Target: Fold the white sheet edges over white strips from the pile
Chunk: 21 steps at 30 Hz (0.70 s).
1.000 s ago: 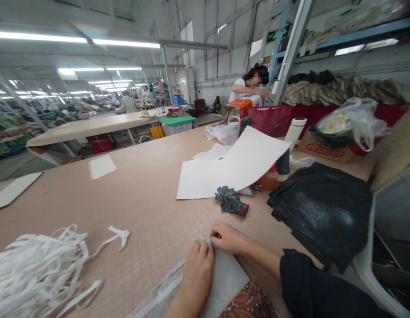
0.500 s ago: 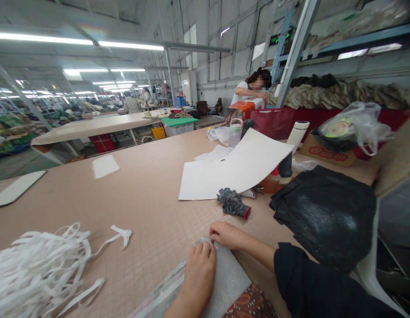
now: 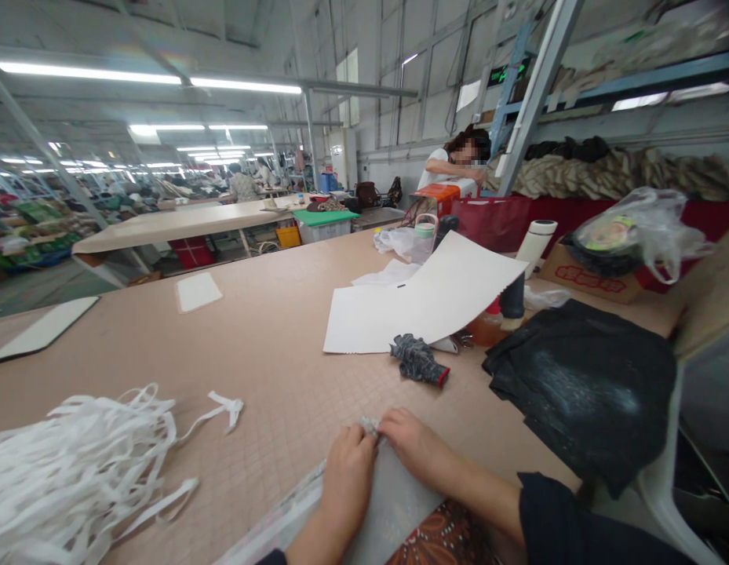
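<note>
At the front of the table lies what looks like a translucent plastic bag (image 3: 393,490), its far corner crumpled. My left hand (image 3: 349,475) grips that corner, fingers curled over the edge. Close beside it, my right hand (image 3: 414,443) pinches the same crumpled edge; the fingertips of both hands are partly hidden. Brown-red patterned fabric (image 3: 443,537) shows at the near side of the bag, against the bottom of the view. Beyond my hands rests a dark grey knitted glove (image 3: 420,359) with a red cuff.
White strips (image 3: 87,463) lie heaped at the left. A large curved white sheet (image 3: 417,302) leans near a white flask (image 3: 536,245). Black sheets (image 3: 588,384) overhang the table's right edge. A person (image 3: 452,161) works beyond the table.
My right hand has turned and come lower onto the crumpled edge, its forearm nearer to me. My left hand has shifted slightly left. The whole view has swung a little left.
</note>
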{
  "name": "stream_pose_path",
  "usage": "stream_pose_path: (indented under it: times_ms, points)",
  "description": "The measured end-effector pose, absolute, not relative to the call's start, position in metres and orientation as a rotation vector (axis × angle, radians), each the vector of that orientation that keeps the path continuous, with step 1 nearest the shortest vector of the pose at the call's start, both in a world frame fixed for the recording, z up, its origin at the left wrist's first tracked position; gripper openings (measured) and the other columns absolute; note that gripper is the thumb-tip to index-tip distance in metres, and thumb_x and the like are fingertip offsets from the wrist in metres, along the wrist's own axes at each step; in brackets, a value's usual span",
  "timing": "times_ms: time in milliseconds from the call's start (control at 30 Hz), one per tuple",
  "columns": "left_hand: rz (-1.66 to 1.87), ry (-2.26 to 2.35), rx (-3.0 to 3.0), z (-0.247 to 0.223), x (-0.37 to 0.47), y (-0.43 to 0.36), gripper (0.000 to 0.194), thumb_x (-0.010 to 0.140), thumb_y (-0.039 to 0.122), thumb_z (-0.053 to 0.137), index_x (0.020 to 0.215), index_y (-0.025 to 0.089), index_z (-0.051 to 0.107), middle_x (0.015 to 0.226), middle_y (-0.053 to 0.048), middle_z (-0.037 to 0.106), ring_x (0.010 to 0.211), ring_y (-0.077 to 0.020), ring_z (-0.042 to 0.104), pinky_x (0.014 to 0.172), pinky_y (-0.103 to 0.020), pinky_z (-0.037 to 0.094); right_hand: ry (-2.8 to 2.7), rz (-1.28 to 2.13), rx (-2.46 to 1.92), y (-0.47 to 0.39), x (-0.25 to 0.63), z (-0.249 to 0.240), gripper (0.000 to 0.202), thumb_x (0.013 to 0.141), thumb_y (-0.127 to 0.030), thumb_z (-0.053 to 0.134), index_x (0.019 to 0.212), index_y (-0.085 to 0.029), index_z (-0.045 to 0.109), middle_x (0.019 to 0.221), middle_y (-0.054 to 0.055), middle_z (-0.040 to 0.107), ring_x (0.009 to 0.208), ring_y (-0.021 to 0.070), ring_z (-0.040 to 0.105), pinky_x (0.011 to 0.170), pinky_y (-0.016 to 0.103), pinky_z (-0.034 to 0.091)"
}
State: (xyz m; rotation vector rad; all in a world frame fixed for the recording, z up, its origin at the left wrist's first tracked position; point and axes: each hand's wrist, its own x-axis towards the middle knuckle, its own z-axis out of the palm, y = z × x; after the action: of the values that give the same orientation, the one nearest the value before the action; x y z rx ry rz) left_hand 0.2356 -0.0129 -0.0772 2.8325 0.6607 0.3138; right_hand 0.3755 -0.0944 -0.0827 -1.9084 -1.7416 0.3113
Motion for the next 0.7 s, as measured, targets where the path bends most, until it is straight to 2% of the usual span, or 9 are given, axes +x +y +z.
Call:
stream_pose_path:
  times_ms: [133, 300, 500, 700]
  points:
    - [0.178, 0.443, 3.126, -0.078, 0.233, -0.019, 0.024, 0.081, 0.006, 0.046, 0.101, 0.011, 0.058, 0.097, -0.010, 0.060, 0.085, -0.0230, 0.055, 0.073, -0.039, 0.048, -1.894, 0.197, -1.859, -0.106, 0.368, -0.084, 0.024, 0.083, -0.008, 0.044, 0.100, -0.017, 0.059, 0.099, 0.006, 0.059, 0.093, 0.0177, 0.050, 0.082, 0.030, 0.043]
    - [0.109, 0.426, 3.184, -0.074, 0.209, -0.016, 0.020, 0.081, 0.006, 0.046, 0.096, 0.011, 0.059, 0.091, -0.008, 0.060, 0.082, -0.0230, 0.055, 0.068, -0.037, 0.050, -2.140, -0.002, -1.801, -0.114, 0.363, -0.080, 0.026, 0.081, -0.008, 0.049, 0.106, -0.010, 0.055, 0.097, 0.010, 0.060, 0.095, 0.0210, 0.049, 0.083, 0.033, 0.044]
    - [-0.012, 0.448, 3.203, -0.068, 0.134, 0.000, 0.021, 0.080, 0.007, 0.052, 0.100, 0.012, 0.056, 0.092, -0.007, 0.060, 0.081, -0.0204, 0.053, 0.070, -0.033, 0.049, -2.192, 0.019, -1.788, -0.115, 0.364, -0.083, 0.030, 0.080, -0.005, 0.045, 0.107, -0.014, 0.054, 0.097, 0.009, 0.059, 0.095, 0.0199, 0.049, 0.082, 0.033, 0.044]
    - [0.024, 0.557, 3.142, -0.064, 0.045, 0.015, 0.028, 0.078, 0.006, 0.053, 0.104, 0.017, 0.055, 0.094, -0.005, 0.060, 0.082, -0.0177, 0.052, 0.073, -0.028, 0.045, -2.197, 0.046, -1.776, -0.118, 0.363, -0.091, 0.038, 0.078, -0.001, 0.042, 0.112, -0.016, 0.052, 0.104, 0.008, 0.058, 0.099, 0.0199, 0.048, 0.086, 0.031, 0.042]
